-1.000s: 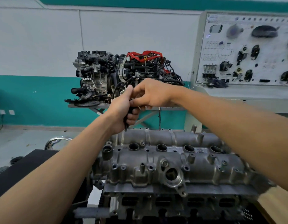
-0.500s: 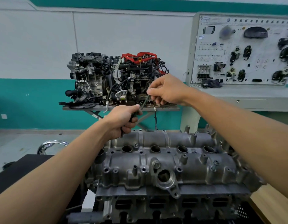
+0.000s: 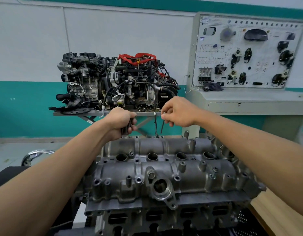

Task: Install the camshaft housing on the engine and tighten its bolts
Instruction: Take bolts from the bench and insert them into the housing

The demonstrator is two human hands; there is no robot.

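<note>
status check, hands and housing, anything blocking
Left hand fisted around a bundle of dark bolts. Right hand pinching one bolt, tip down above the rear edge. Camshaft housing seated on engine. Nothing seen blocking.

Grey camshaft housing point(image 3: 164, 176) seemingly seated on engine point(image 3: 164, 218)

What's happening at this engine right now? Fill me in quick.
A person is fitting bolts into the camshaft housing, which already sits on the engine. The right hand pinches a single long bolt, hanging point-down above the housing's far edge. The left hand has a closed grip on a bundle of spare bolts. The bolt has not yet entered a hole.
</note>
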